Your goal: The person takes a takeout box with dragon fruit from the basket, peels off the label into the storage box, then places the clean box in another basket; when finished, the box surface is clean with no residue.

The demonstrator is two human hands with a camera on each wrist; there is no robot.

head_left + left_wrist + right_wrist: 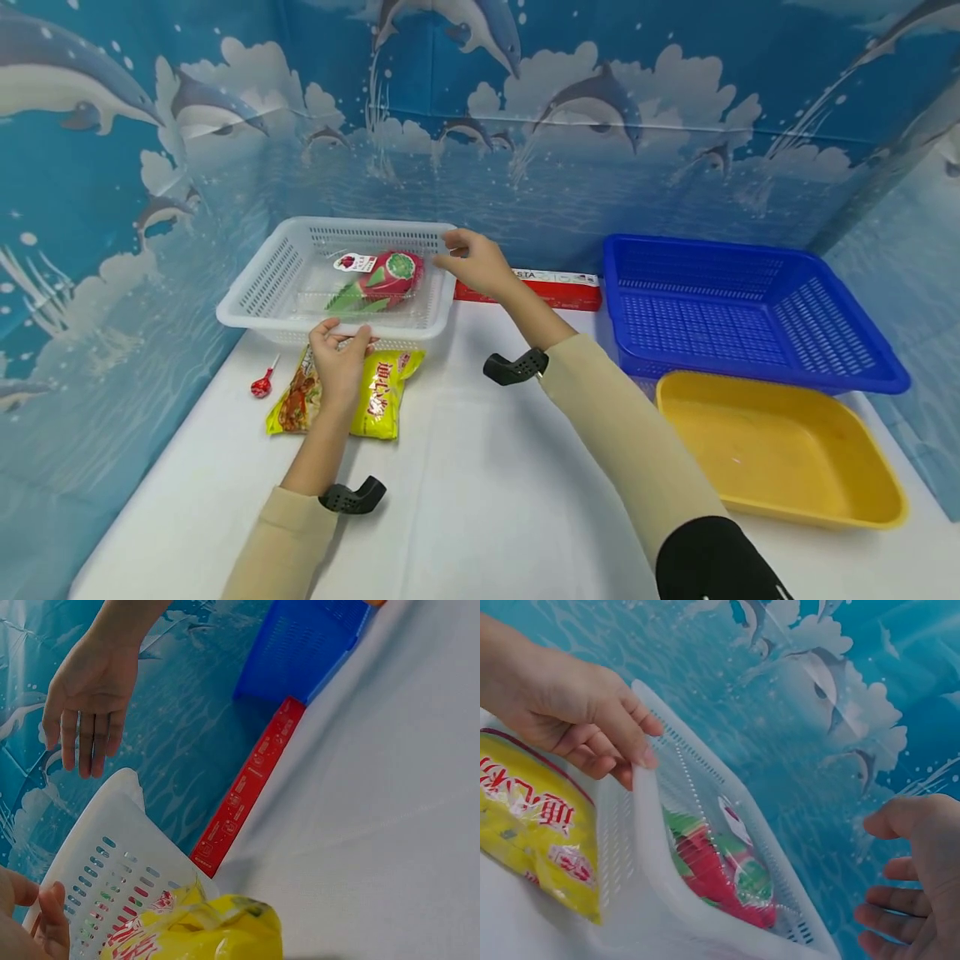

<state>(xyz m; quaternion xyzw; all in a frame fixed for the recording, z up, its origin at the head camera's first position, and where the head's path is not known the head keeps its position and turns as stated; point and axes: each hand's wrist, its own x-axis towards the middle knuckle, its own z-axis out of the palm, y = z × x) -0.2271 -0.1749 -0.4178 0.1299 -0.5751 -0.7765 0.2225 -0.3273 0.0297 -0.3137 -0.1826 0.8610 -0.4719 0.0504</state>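
A white plastic basket (255, 322) stands at the back left, holding a clear plastic box with a red and green item (386, 279) inside and a small label. My left hand (341, 367) pinches the basket's front rim between thumb and fingers, as the right wrist view also shows. Close by the basket's back right corner is my right hand (480, 262); its relaxed fingers (900, 900) look apart from the rim and hold nothing. Under my left forearm lies a yellow food bag (382, 396) with red lettering, partly hidden by the arm.
A red lollipop (262, 385) lies left of the yellow bag. Behind my right wrist, a long red box (562, 293) runs along the back curtain. On the right are a blue basket (720, 333) and, in front of it, a yellow tray (780, 450).
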